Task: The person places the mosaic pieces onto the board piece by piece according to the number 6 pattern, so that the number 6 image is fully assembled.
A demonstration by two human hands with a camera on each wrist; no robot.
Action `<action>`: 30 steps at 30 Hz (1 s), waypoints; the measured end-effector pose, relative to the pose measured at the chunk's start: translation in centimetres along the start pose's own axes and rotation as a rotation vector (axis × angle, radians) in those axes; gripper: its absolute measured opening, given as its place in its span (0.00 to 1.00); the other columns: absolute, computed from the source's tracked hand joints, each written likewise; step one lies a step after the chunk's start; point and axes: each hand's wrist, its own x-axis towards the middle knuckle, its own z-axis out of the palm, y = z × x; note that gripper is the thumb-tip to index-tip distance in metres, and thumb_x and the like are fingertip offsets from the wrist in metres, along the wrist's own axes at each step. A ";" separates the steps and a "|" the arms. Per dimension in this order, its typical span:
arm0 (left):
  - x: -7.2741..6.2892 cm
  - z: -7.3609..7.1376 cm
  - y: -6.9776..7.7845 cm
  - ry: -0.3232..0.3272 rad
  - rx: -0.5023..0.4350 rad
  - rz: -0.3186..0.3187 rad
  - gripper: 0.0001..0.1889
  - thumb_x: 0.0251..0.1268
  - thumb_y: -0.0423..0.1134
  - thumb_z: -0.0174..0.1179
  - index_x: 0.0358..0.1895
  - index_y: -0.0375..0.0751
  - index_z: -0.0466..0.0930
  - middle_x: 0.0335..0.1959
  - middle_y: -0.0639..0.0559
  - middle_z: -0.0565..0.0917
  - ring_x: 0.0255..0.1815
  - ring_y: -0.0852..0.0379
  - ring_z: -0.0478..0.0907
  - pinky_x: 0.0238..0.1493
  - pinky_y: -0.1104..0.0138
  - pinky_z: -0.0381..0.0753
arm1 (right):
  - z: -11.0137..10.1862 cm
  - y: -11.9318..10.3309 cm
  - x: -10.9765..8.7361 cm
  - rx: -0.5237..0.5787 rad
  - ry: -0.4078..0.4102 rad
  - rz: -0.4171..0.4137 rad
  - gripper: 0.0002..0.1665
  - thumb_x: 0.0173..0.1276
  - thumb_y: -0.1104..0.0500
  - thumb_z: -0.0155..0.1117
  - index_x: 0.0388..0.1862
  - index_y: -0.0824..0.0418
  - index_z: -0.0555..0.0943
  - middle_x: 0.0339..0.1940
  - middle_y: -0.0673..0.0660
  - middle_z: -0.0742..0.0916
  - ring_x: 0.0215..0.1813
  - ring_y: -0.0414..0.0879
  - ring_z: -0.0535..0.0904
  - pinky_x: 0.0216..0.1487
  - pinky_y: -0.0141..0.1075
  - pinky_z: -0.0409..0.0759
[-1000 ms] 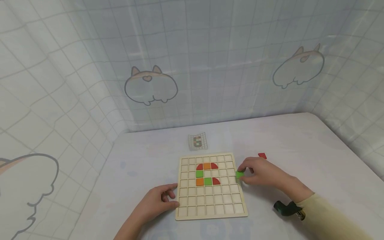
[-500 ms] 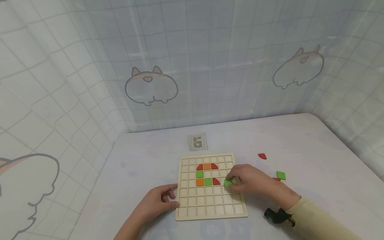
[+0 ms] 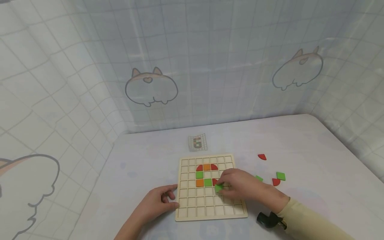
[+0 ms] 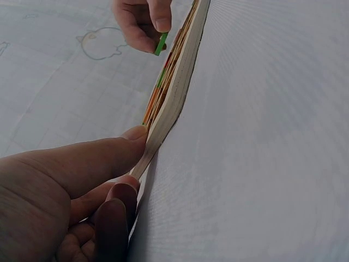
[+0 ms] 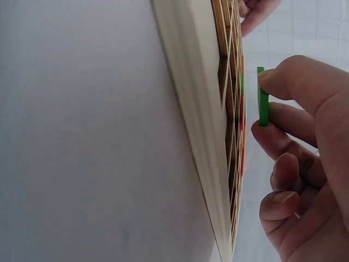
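A wooden grid board (image 3: 210,210) lies on the table, with red quarter-round pieces, orange squares and green squares set in its upper middle cells. My right hand (image 3: 241,184) pinches a green square tile (image 3: 218,188) between thumb and fingers, over the board just below the red quarter-round piece (image 3: 214,182). In the right wrist view the green tile (image 5: 263,98) is seen edge-on, apart from the board's surface. My left hand (image 3: 158,200) rests against the board's left edge, with thumb (image 4: 133,136) and index fingertip touching it and the other fingers loosely bent.
A small pattern card (image 3: 198,142) lies behind the board. To the right are a red quarter-round piece (image 3: 262,157), another red one (image 3: 276,182), a green square (image 3: 280,176) and a partly hidden green piece (image 3: 259,178). A patterned curtain (image 3: 210,73) hangs behind the table.
My right hand has carried the green tile leftward from the board's right edge to over its middle. Loose green and red pieces at the right have come into sight. The left hand stays put.
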 end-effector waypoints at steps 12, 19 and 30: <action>0.1 0.0 -0.2 -0.001 0.002 -0.002 0.37 0.47 0.53 0.77 0.63 0.45 0.79 0.35 0.60 0.80 0.30 0.56 0.73 0.28 0.67 0.71 | 0.5 -0.4 -0.1 -0.092 -0.020 -0.048 0.13 0.63 0.48 0.73 0.45 0.50 0.90 0.38 0.40 0.82 0.43 0.37 0.75 0.47 0.33 0.78; 0.1 0.1 -0.4 -0.004 -0.002 0.001 0.37 0.47 0.53 0.77 0.64 0.46 0.79 0.35 0.60 0.80 0.30 0.56 0.74 0.28 0.67 0.72 | 0.7 -0.4 0.0 -0.113 0.001 -0.097 0.10 0.62 0.49 0.74 0.42 0.49 0.91 0.36 0.40 0.81 0.39 0.36 0.74 0.43 0.29 0.76; 0.1 -0.1 -0.4 -0.008 -0.003 0.006 0.37 0.48 0.54 0.76 0.64 0.46 0.78 0.35 0.60 0.80 0.30 0.57 0.74 0.29 0.67 0.72 | 0.9 -0.4 0.1 -0.093 0.011 -0.185 0.09 0.63 0.52 0.74 0.43 0.50 0.91 0.38 0.42 0.82 0.39 0.34 0.75 0.43 0.26 0.75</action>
